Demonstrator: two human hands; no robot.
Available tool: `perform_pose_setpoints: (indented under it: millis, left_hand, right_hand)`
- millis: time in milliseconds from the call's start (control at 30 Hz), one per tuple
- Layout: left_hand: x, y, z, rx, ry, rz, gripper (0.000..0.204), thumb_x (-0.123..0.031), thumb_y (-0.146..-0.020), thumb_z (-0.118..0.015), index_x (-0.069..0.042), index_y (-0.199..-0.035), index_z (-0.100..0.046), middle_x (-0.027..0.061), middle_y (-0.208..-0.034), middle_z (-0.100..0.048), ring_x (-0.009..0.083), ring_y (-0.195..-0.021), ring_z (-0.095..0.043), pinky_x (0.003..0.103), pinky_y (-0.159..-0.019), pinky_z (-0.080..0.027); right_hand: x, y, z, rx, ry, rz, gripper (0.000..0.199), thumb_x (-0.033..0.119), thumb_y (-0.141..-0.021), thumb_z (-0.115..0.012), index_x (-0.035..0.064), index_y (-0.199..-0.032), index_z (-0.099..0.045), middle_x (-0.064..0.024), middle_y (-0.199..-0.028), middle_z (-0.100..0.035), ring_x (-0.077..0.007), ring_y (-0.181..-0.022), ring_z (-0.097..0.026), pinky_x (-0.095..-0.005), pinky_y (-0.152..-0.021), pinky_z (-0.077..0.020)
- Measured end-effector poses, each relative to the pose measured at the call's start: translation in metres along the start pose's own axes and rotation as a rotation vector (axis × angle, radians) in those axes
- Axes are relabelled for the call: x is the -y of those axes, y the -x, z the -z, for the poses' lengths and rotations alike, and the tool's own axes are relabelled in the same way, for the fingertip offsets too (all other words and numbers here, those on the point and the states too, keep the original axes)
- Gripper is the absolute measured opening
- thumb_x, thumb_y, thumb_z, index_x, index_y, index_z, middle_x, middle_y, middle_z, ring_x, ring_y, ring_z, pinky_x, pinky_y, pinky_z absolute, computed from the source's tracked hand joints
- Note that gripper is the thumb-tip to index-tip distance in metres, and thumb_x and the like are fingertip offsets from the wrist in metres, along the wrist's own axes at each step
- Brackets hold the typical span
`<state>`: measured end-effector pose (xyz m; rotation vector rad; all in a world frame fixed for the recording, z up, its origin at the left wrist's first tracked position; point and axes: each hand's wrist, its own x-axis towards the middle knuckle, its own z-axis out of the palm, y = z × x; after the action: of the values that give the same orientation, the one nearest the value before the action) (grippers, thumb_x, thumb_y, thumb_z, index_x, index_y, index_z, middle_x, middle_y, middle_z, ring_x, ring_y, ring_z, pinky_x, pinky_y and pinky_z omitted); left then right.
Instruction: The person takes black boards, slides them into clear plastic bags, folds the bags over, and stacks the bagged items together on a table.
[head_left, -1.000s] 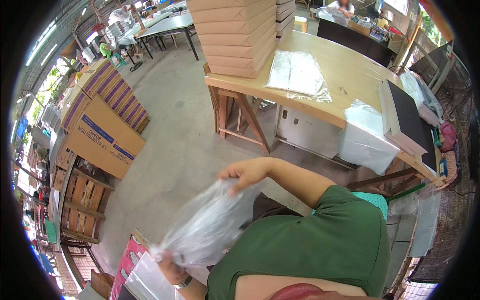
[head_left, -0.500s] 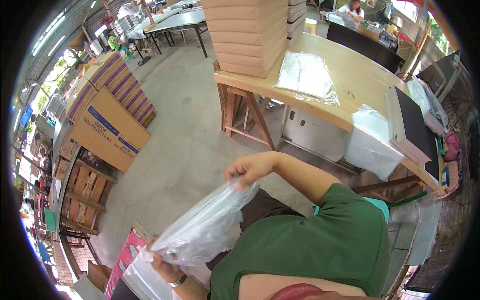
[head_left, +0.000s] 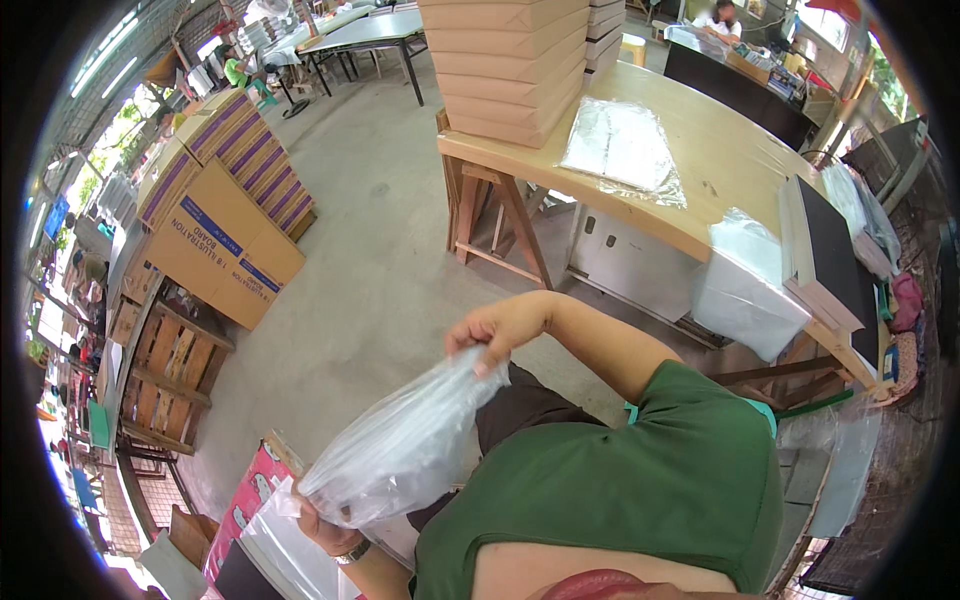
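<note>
A translucent plastic bag (head_left: 400, 440) stretches diagonally between my two hands, gathered into lengthwise creases and puffed out in its middle. At its upper end my right hand (head_left: 492, 335) pinches the bunched film between thumb and fingers. My left hand (head_left: 322, 525), with a watch (head_left: 352, 551) at the wrist, grips the lower end near a crumpled edge; some of its fingers are hidden behind the film. The bag hangs in front of my dark-clothed lap (head_left: 530, 405). Below my left hand lie clear plastic sheets (head_left: 285, 545), beside a pink patterned box or board (head_left: 245, 510).
A wooden table (head_left: 700, 140) at right bears a tall stack of brown wrapped packs (head_left: 505, 75), flat plastic packets (head_left: 622, 150), draped plastic (head_left: 750, 285) and black-covered boards (head_left: 825, 260). Cartons (head_left: 225, 235) and a wooden pallet (head_left: 170, 370) stand left. Other people sit farther back.
The plastic bag looks fuller and more spread near my left hand. My right hand's fingers have shifted slightly on the upper end. The whole view has tilted a little.
</note>
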<state>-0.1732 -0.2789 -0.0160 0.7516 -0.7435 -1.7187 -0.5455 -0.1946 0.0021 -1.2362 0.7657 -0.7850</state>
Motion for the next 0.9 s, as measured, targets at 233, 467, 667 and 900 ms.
perform_pose_setpoints:
  millis: [233,467,667,900]
  left_hand:
    - [0.020,0.010,0.002,0.506,-0.794,0.363,0.034,-0.011,-0.077,-0.070,0.000,-0.106,-0.055,-0.0036,-0.084,-0.054,0.0081,-0.073,-0.047,0.024,-0.064,-0.042]
    - [-0.021,-0.004,0.033,0.132,-0.036,0.014,0.038,-0.018,-0.071,-0.073,-0.005,-0.102,-0.054,0.0053,-0.083,-0.061,0.0193,-0.072,-0.062,0.035,-0.064,-0.053]
    - [0.003,0.007,0.058,0.116,0.098,0.117,0.036,-0.026,-0.075,-0.067,-0.004,-0.101,-0.054,0.0053,-0.074,-0.059,0.0141,-0.049,-0.054,0.029,-0.046,-0.049]
    - [0.003,0.008,0.103,0.267,-0.371,0.232,0.034,-0.011,-0.076,-0.068,-0.006,-0.107,-0.055,0.0015,-0.087,-0.059,0.0144,-0.075,-0.057,0.030,-0.066,-0.048]
  right_hand:
    - [0.004,-0.031,0.005,-0.401,-0.489,0.688,0.020,0.010,-0.082,-0.064,0.0030,-0.098,-0.054,-0.0012,-0.088,-0.061,-0.0091,-0.078,-0.057,-0.0247,-0.070,-0.0461]
    - [0.015,-0.038,-0.013,-0.198,-0.015,0.075,0.018,0.015,-0.087,-0.060,0.0053,-0.101,-0.055,0.0002,-0.087,-0.060,-0.0078,-0.081,-0.055,-0.0247,-0.071,-0.0450]
    - [-0.007,-0.058,-0.005,0.011,0.373,0.114,0.023,0.012,-0.084,-0.062,0.0041,-0.104,-0.055,0.0002,-0.091,-0.059,-0.0071,-0.085,-0.054,-0.0245,-0.074,-0.0435]
    - [0.009,-0.057,-0.017,-0.204,-0.389,0.351,0.029,0.016,-0.087,-0.059,0.0071,-0.112,-0.048,0.0006,-0.083,-0.058,-0.0054,-0.077,-0.052,-0.0206,-0.068,-0.0426]
